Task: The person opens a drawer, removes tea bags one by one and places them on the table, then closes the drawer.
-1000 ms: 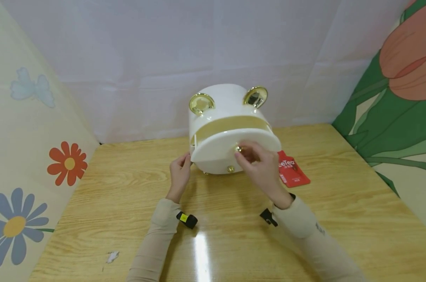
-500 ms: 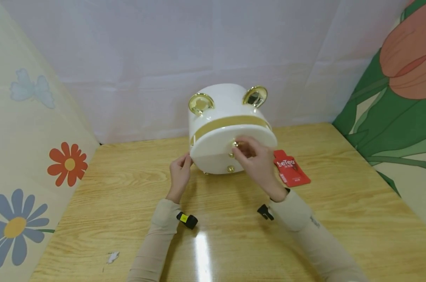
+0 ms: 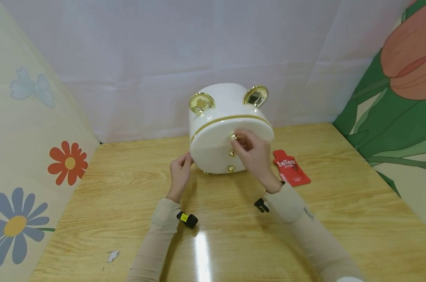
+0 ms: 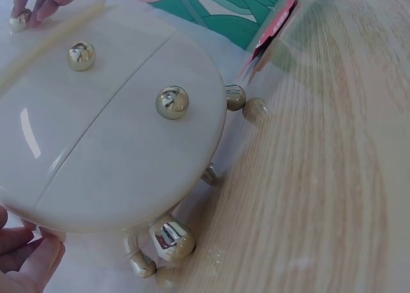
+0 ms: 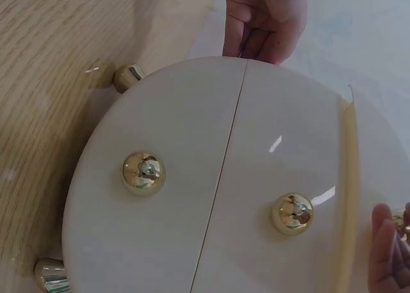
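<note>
A white storage box [image 3: 227, 96] with rounded sides and two gold ears stands on the table. Its front has stacked drawers with round gold knobs. My right hand [image 3: 256, 158] pinches the top drawer's knob [image 3: 234, 137]; a narrow gap shows along the top edge of that drawer front. In the right wrist view, the top drawer [image 5: 378, 158] stands slightly out from the middle drawer [image 5: 262, 171]. My left hand [image 3: 179, 175] holds the box's lower left side with thumb and curled fingers [image 4: 40, 258], partly hidden by the box edge. Short gold feet [image 4: 172, 238] support the box.
A red pouch [image 3: 292, 168] lies to the right of the box. On the table [image 3: 135, 168] there is a small white scrap [image 3: 112, 256] at front left. A pale cloth [image 3: 146, 70] hangs behind, and flower-painted panels [image 3: 403, 129] flank both sides.
My right hand has moved away from me, sliding the top drawer in by its knob, so the gap has narrowed and the lower knobs show. My left hand has stayed at the box's side.
</note>
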Motion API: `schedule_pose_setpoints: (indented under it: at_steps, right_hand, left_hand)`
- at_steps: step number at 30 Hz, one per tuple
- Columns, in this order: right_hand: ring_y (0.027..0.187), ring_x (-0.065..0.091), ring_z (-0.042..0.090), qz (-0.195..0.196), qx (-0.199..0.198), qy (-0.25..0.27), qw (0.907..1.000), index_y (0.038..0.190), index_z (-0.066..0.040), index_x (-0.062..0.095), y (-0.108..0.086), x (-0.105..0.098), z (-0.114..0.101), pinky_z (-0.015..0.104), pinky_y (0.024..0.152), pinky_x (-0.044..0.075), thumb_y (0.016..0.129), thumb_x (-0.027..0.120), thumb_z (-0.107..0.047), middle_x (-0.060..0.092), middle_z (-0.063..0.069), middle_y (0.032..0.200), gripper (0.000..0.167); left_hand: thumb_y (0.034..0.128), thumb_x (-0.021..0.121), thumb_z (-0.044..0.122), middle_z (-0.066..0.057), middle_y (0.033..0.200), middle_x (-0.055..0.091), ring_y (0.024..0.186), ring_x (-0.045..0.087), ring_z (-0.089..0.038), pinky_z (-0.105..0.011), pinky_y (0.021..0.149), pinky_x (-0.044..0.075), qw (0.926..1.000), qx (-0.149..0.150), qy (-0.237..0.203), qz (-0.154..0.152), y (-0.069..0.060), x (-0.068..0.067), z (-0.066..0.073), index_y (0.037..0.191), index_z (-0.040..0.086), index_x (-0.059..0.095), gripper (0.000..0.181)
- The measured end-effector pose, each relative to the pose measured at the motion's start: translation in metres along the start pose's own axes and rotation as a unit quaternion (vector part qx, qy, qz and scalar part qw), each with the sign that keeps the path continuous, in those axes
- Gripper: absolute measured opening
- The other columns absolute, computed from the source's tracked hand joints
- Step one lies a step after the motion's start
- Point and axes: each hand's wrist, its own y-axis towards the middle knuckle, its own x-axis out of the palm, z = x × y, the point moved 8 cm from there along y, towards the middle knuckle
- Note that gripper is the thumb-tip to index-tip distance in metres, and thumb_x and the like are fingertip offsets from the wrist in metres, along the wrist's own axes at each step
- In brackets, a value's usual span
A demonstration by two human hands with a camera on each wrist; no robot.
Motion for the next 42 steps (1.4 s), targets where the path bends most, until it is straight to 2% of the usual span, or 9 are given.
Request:
schedule_pose_setpoints:
  at_steps: [3, 10, 11, 17, 25, 28, 32, 39, 42]
  right_hand:
    - [0.054, 0.061, 0.019, 0.000, 0.000, 0.006, 1.0000, 0.095, 0.004, 0.064, 0.002, 0.002, 0.002, 0.015, 0.050, 0.048, 0.079, 0.068, -0.001, 0.067, 0.014, 0.073, 0.017]
    - [0.054, 0.060, 0.032, -0.001, 0.019, 0.008, 0.9998, 0.092, 0.014, 0.060, 0.009, -0.001, -0.031, 0.013, 0.052, 0.046, 0.077, 0.064, 0.011, 0.064, 0.025, 0.072, 0.016]
    - [0.054, 0.060, 0.032, 0.000, 0.017, 0.008, 0.9998, 0.092, 0.014, 0.060, 0.010, 0.000, -0.031, 0.011, 0.052, 0.046, 0.077, 0.064, 0.011, 0.064, 0.025, 0.072, 0.016]
    - [0.054, 0.060, 0.031, 0.001, 0.016, 0.010, 0.9998, 0.093, 0.014, 0.059, 0.011, 0.001, -0.028, 0.012, 0.052, 0.045, 0.078, 0.064, 0.011, 0.064, 0.024, 0.071, 0.016]
    - [0.056, 0.061, 0.032, -0.009, 0.011, 0.009, 0.9999, 0.093, 0.014, 0.058, 0.012, 0.003, -0.023, 0.025, 0.052, 0.051, 0.077, 0.064, 0.012, 0.064, 0.025, 0.073, 0.018]
    - [0.057, 0.061, 0.033, -0.019, 0.010, 0.024, 0.9995, 0.096, 0.014, 0.058, 0.011, 0.005, -0.009, 0.030, 0.052, 0.053, 0.077, 0.064, 0.011, 0.064, 0.025, 0.075, 0.020]
    - [0.057, 0.062, 0.029, -0.020, -0.006, 0.026, 0.9994, 0.098, 0.010, 0.060, 0.009, 0.007, 0.007, 0.028, 0.052, 0.053, 0.076, 0.067, 0.008, 0.065, 0.022, 0.077, 0.023]
    - [0.050, 0.059, 0.020, -0.014, -0.065, -0.009, 0.9977, 0.091, 0.005, 0.062, 0.001, 0.002, 0.002, 0.020, 0.047, 0.048, 0.076, 0.069, 0.001, 0.065, 0.014, 0.068, 0.017]
    - [0.050, 0.058, 0.019, -0.013, -0.076, -0.026, 0.9967, 0.087, 0.004, 0.062, -0.002, 0.001, 0.001, 0.019, 0.046, 0.048, 0.075, 0.070, -0.001, 0.064, 0.013, 0.066, 0.015]
  left_hand:
    - [0.0937, 0.047, 0.003, -0.025, 0.104, 0.061, 0.096, 0.061, -0.030, -0.028, 0.081, 0.051, 1.0000, 0.005, 0.003, 0.006, 0.000, 0.000, 0.000, 0.108, -0.011, 0.060, 0.025]
    - [0.0942, 0.047, 0.005, -0.024, 0.106, 0.061, 0.098, 0.061, -0.030, -0.028, 0.082, 0.050, 1.0000, 0.000, 0.001, 0.007, -0.004, 0.000, 0.006, 0.110, -0.011, 0.059, 0.025]
    - [0.0941, 0.046, 0.004, -0.025, 0.106, 0.061, 0.097, 0.061, -0.030, -0.029, 0.082, 0.050, 1.0000, 0.003, 0.004, 0.006, -0.005, 0.001, 0.010, 0.109, -0.012, 0.059, 0.025]
    - [0.0931, 0.045, -0.001, -0.029, 0.105, 0.059, 0.097, 0.060, -0.033, -0.031, 0.082, 0.051, 0.9999, 0.009, 0.014, 0.004, -0.012, 0.002, 0.028, 0.108, -0.016, 0.057, 0.025]
    - [0.0933, 0.045, -0.001, -0.028, 0.105, 0.060, 0.098, 0.059, -0.034, -0.031, 0.082, 0.050, 0.9999, 0.006, 0.009, 0.003, -0.013, 0.003, 0.029, 0.108, -0.015, 0.057, 0.025]
    - [0.0933, 0.045, -0.001, -0.028, 0.105, 0.059, 0.098, 0.059, -0.034, -0.030, 0.082, 0.050, 0.9999, 0.007, 0.008, 0.002, -0.013, 0.003, 0.029, 0.108, -0.016, 0.057, 0.025]
    - [0.0934, 0.045, -0.001, -0.028, 0.105, 0.059, 0.098, 0.059, -0.034, -0.030, 0.083, 0.050, 0.9999, 0.007, 0.008, -0.001, -0.013, 0.003, 0.029, 0.108, -0.016, 0.057, 0.024]
    - [0.0938, 0.045, 0.000, -0.028, 0.105, 0.060, 0.098, 0.059, -0.033, -0.030, 0.083, 0.050, 0.9999, 0.008, 0.004, -0.005, -0.013, 0.003, 0.030, 0.109, -0.014, 0.058, 0.025]
    - [0.0939, 0.045, 0.001, -0.027, 0.104, 0.060, 0.098, 0.060, -0.033, -0.030, 0.083, 0.050, 0.9999, 0.008, 0.003, -0.007, -0.013, 0.003, 0.029, 0.109, -0.014, 0.058, 0.025]
